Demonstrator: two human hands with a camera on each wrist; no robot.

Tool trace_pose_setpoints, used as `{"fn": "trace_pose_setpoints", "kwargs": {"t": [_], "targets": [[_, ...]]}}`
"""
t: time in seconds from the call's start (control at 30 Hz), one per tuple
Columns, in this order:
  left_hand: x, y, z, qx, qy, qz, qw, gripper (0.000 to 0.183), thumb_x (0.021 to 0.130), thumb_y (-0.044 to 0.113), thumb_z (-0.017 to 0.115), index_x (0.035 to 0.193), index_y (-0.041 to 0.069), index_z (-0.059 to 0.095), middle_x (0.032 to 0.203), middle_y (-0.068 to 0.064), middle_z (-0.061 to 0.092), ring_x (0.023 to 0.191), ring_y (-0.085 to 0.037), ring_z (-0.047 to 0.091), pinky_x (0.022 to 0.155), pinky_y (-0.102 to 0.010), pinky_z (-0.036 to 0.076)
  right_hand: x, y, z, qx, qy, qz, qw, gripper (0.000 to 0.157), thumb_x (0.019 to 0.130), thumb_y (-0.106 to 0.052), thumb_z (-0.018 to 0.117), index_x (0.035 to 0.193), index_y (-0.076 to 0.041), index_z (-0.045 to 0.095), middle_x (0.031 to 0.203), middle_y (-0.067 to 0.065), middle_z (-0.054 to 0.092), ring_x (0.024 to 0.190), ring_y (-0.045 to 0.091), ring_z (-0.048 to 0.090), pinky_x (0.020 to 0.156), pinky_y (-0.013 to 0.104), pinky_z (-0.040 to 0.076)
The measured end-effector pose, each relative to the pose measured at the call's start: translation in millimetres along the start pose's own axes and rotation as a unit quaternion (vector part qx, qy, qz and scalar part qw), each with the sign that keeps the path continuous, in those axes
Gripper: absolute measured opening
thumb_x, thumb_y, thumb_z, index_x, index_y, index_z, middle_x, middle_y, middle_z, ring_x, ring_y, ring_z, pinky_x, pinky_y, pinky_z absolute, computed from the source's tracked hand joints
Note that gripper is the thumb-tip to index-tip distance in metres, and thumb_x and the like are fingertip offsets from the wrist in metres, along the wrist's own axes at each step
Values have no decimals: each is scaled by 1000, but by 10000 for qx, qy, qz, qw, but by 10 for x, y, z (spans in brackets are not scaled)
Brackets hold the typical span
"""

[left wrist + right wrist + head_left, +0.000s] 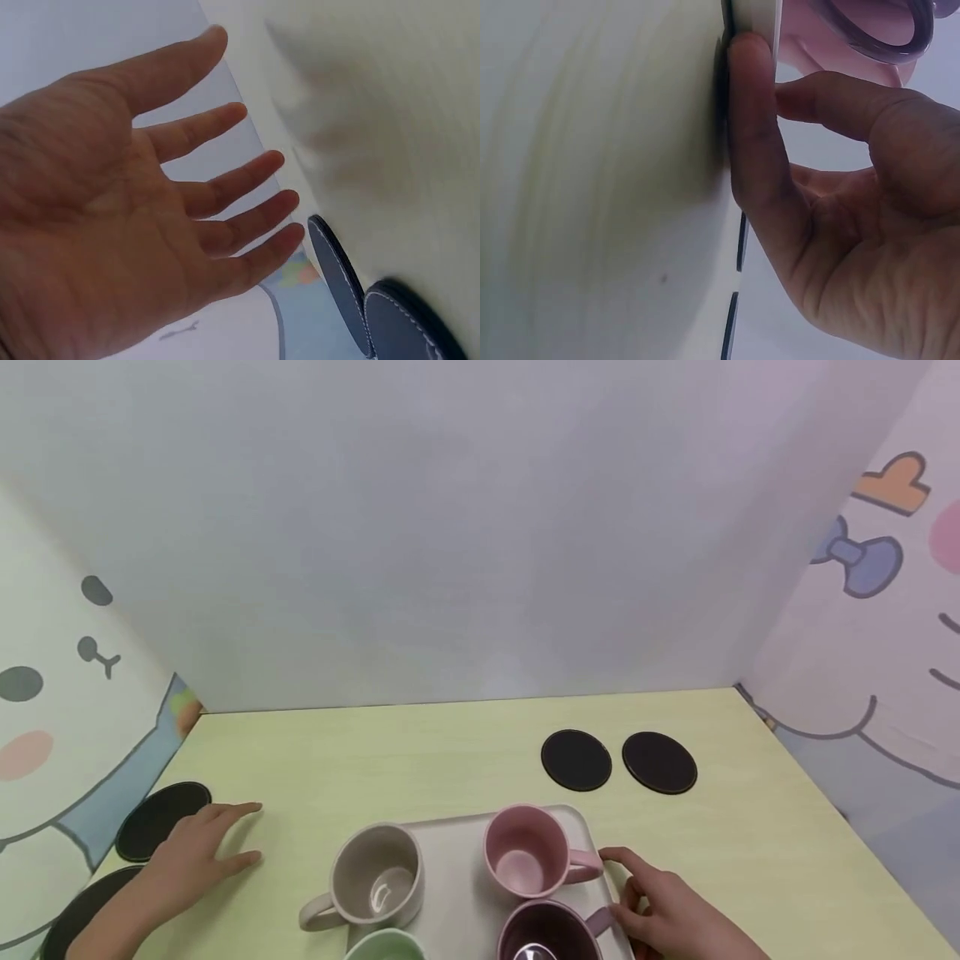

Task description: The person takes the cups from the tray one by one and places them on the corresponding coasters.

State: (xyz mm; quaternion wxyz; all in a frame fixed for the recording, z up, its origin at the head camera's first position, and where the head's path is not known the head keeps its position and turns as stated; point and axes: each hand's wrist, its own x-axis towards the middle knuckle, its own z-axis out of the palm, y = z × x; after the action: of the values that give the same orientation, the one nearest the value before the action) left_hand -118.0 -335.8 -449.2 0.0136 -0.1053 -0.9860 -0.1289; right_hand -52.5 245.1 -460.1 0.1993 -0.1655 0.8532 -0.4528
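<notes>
A light-coloured tray lies at the table's near middle, its front cut off by the frame. On it stand a pink mug, a dark purple mug, a beige mug and a pale green cup. My right hand grips the tray's right rim, beside the pink and purple handles. In the right wrist view its thumb and fingers pinch that edge. Away from the tray, my left hand is held above the table with fingers spread, holding nothing.
Two round black coasters, a left one and a right one, lie behind the tray. Two more, a farther one and a nearer one, lie by my left hand. A pale wall bounds the table's back; cartoon-printed panels flank it.
</notes>
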Motion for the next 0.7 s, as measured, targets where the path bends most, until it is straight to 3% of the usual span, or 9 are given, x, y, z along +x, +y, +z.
{"fn": "trace_pose_setpoints", "kwargs": {"t": [0.2,0.3,0.43,0.57,0.7], "targets": [[82,-219,-41,34,-404,-570,9975,72,85,44,73,138,4,46,130,-36,41,112,-64,35,71,-73,39,18,-12,26,-226,-60,107,9997,46,94,-18,64,134,-16,40,71,-10,59,52,1,56,50,24,47],[94,-276,-39,-6,-404,-625,9972,77,84,42,74,140,0,41,132,-40,33,113,-66,30,75,-75,36,11,-1,45,-353,-94,204,9991,47,92,-18,66,131,-17,39,70,-12,59,55,0,54,53,21,43],[93,-302,-22,-95,-536,-898,9945,88,84,45,74,144,-4,31,134,-44,25,115,-69,25,78,-75,35,-2,20,44,-508,-118,88,9986,48,90,-14,66,128,-15,37,67,-14,56,56,-3,51,53,20,41],[93,-305,13,-176,-779,-1330,9879,104,84,52,71,144,-15,19,133,-51,18,117,-73,18,86,-78,29,-19,40,13,-569,-158,-7,9983,48,88,-11,66,126,-14,36,66,-15,54,56,-4,49,52,19,40],[114,-305,44,-61,-806,-1369,9873,107,85,51,70,139,-25,18,129,-56,20,117,-73,19,94,-78,23,-40,68,-21,-672,-137,-16,9976,49,88,-11,66,126,-14,36,66,-16,53,56,-4,48,52,19,40]]}}
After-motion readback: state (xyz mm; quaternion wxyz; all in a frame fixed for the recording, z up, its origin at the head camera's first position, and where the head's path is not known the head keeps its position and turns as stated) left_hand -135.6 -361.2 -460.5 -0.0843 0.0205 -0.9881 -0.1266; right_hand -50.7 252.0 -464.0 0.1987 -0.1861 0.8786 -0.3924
